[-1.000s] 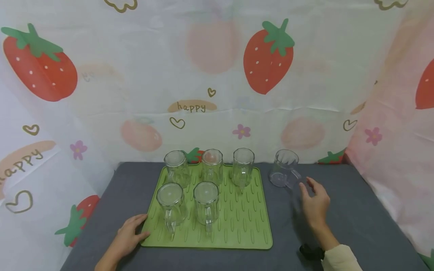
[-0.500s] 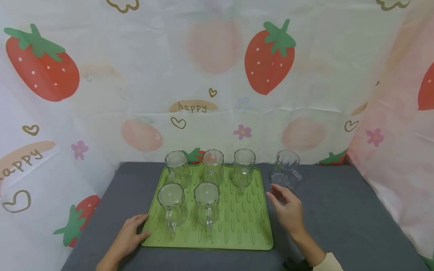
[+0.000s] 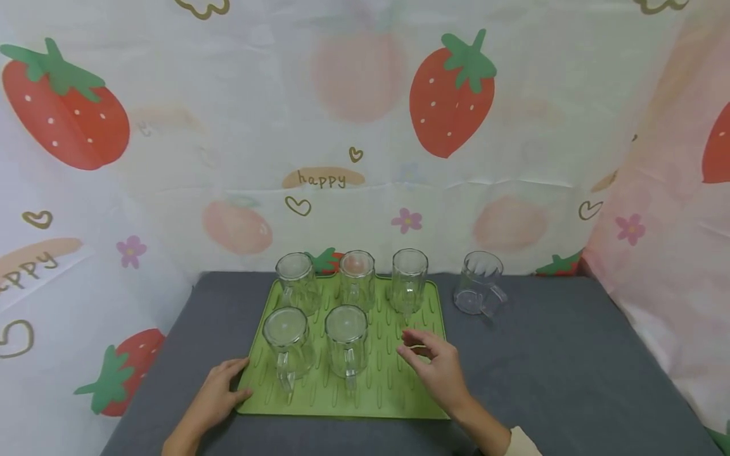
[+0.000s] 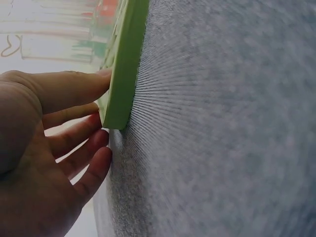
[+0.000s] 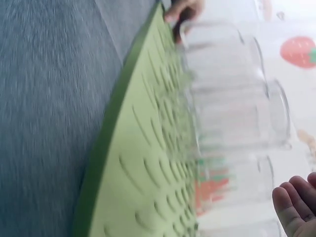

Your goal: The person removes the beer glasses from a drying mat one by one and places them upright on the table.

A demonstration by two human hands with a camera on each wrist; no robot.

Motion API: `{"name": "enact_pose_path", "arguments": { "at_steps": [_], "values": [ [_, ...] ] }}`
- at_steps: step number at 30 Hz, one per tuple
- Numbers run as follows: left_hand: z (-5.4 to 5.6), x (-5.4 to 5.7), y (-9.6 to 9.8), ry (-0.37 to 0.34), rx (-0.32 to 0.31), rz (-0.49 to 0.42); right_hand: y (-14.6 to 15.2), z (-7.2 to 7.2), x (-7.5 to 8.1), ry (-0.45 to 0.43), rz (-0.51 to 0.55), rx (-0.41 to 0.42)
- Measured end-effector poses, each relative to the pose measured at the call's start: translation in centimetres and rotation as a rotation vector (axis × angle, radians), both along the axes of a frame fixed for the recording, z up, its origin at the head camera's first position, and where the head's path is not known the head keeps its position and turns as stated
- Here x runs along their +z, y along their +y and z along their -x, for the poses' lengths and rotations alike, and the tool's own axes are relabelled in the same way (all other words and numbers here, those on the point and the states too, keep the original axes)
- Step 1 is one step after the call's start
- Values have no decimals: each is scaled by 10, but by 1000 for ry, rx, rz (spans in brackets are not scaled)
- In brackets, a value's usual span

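in the head view, a green ribbed mat (image 3: 396, 400) lies in the lower middle of the frame, on a dark grey table (image 3: 547, 361). three glass mugs (image 3: 409, 284) stand in a row along its upper edge, and two more mugs (image 3: 346, 342) stand below them, on its left and middle part; these five look turned bottom up. one single mug (image 3: 479, 285) stands on the table, to the right of the mat, its handle toward the lower right.

the left hand (image 3: 212, 398), at lower left, touches the edge of the mat; its fingers are relaxed, not closed around it, and the left wrist view shows the thumb (image 4: 74, 89) against the rim. the right hand (image 3: 440, 373) is over the right part of the mat, fingers loosely bent, holding nothing. a pale sleeve (image 3: 521, 443) appears at the bottom edge. a white cloth (image 3: 256, 126) with printed strawberries (image 3: 453, 107) fills the upper frame.
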State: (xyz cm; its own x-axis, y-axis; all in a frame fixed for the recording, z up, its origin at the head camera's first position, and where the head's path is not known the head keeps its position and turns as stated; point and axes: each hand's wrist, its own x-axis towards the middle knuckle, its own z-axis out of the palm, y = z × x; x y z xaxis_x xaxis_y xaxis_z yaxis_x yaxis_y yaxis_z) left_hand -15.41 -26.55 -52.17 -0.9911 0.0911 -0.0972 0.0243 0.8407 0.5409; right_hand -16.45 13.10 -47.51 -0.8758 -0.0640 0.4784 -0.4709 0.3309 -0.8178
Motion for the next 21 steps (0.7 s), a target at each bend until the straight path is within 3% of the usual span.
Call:
{"name": "enact_pose_path", "arguments": {
  "at_steps": [11,21],
  "values": [
    [3,-1,2,-14,11,8,-30,-11,-6,-74,22,153],
    [3,1,1,-46,17,-9,-48,-15,-16,-206,35,244]
  ]
}}
